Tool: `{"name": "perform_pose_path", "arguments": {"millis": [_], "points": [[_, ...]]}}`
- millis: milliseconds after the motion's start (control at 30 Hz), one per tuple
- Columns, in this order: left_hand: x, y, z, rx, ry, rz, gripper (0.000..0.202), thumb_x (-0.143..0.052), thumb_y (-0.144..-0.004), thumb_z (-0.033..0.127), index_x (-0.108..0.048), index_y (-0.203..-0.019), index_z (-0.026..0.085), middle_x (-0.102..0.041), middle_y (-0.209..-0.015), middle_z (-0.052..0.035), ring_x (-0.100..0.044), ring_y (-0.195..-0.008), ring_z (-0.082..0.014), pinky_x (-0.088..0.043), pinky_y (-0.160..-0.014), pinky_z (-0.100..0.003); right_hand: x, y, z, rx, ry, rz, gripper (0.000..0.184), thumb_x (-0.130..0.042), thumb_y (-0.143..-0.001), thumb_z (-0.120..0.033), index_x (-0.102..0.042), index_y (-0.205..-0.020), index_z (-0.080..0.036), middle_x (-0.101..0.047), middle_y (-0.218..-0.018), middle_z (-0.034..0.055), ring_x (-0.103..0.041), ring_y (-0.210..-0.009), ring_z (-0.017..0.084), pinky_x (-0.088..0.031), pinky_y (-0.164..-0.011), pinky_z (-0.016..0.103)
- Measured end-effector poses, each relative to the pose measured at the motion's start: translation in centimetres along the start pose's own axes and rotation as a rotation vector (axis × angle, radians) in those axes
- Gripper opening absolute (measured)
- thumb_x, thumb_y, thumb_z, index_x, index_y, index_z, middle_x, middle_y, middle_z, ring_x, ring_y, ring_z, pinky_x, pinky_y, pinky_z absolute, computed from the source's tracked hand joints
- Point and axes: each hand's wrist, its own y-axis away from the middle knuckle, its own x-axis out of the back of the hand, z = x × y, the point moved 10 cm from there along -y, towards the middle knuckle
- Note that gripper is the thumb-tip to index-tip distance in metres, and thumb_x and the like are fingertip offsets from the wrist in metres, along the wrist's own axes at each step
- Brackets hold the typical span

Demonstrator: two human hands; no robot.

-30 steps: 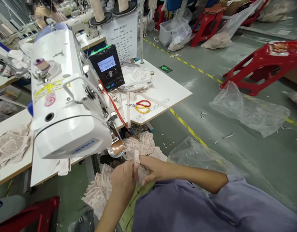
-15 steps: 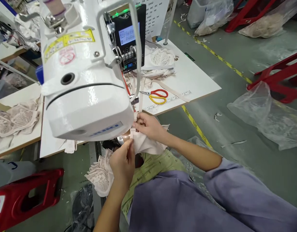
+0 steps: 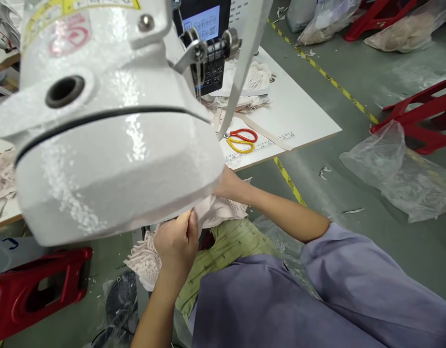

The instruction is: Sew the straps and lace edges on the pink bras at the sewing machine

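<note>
A pale pink lace garment (image 3: 223,210) lies over my lap, with more of it hanging at the lower left (image 3: 145,261). My left hand (image 3: 176,241) is closed and pinches the garment's edge just under the white sewing machine head (image 3: 99,121). My right hand (image 3: 227,185) reaches under the machine head from the right. Its fingers are hidden behind the machine, so what it holds does not show. A white strap (image 3: 241,72) hangs down in front of the machine.
Red and yellow scissors (image 3: 242,140) lie on the white table (image 3: 310,116) among lace pieces and tape strips. The machine's control panel (image 3: 208,29) is behind the head. A red stool (image 3: 34,285) is at lower left, another (image 3: 419,116) at right by plastic bags (image 3: 397,169).
My head has moved closer, so the machine head fills more of the view. Both hands have pushed the garment up under the machine, and my right hand's fingers have gone out of sight.
</note>
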Motion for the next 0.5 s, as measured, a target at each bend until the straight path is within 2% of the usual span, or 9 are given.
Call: {"name": "perform_pose_path", "arguments": {"millis": [267, 500], "points": [[-0.15, 0.10, 0.21, -0.051, -0.015, -0.002, 0.028, -0.051, -0.099, 0.030, -0.075, -0.111, 0.022, -0.071, -0.066, -0.0046, -0.058, -0.055, -0.0172, -0.031, -0.055, -0.027, -0.04, 0.12, -0.21, -0.025, -0.030, -0.048, 0.006, -0.058, -0.088, -0.027, -0.061, -0.088, -0.021, -0.057, -0.067, 0.0000, -0.057, -0.071, 0.021, -0.049, -0.074, 0.035], [-0.24, 0.22, 0.14, -0.063, 0.001, -0.007, 0.028, -0.053, -0.098, 0.031, -0.074, -0.114, 0.023, -0.070, -0.064, -0.0037, -0.055, -0.051, -0.0163, -0.029, -0.053, -0.027, -0.31, -0.20, 0.11, -0.027, -0.014, -0.060, 0.005, -0.059, -0.086, -0.023, -0.062, -0.089, -0.022, -0.059, -0.066, -0.0002, -0.057, -0.071, 0.022, -0.049, -0.073, 0.034]]}}
